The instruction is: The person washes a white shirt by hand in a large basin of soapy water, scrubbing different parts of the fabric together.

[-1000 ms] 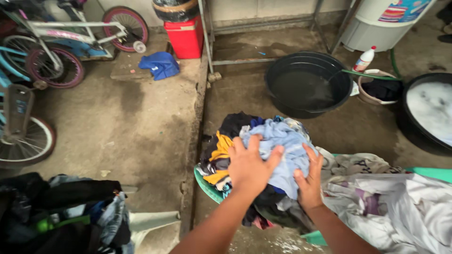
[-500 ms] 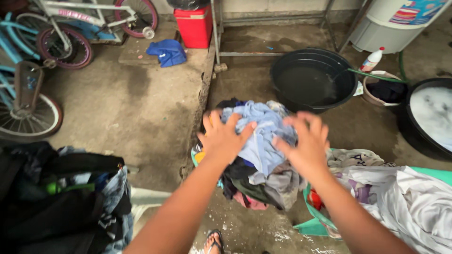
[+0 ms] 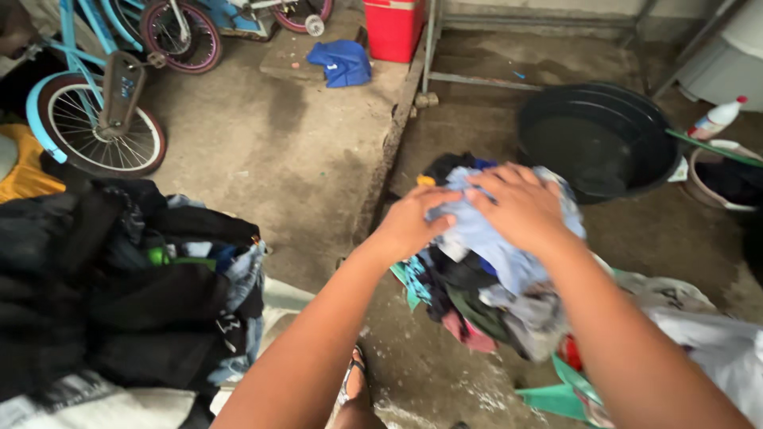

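Head view, looking down: wet concrete floor (image 3: 302,151) fills most of the frame, w/ a raised kerb running from top centre towards the middle. Left side, a big heap of dark clothes (image 3: 119,278), black mostly, some denim and a bit of green in it. Top left, a light-blue bicycle (image 3: 87,103) w/ one wheel in full view, and a smaller kid's bike (image 3: 179,28) behind it. Upper right, a large black tub (image 3: 604,139) holding dark water, well apart from the dark heap. Centre, a mixed laundry pile (image 3: 477,294) sits in a green basin (image 3: 560,389), only bits of the rim showing. A white sheet (image 3: 715,342) lies just beside the pile at lower right. Top centre, a red cooler box (image 3: 393,28), and near it a blue cloth (image 3: 342,62) on the floor. Far right, a white bottle (image 3: 715,119) w/ red cap next to a beige bucket (image 3: 719,179).

Both hands are on a light-blue garment (image 3: 493,238) at the top of the laundry pile. Left hand (image 3: 413,222) grips its near-left edge, fingers curled round the fabric, thumb on top. Right hand (image 3: 520,206) lies palm down across the garment, fingers spread and bent, pressing into the cloth; can't tell if it has actually pinched any. A sandalled foot (image 3: 354,381) shows at bottom centre, between the forearms.
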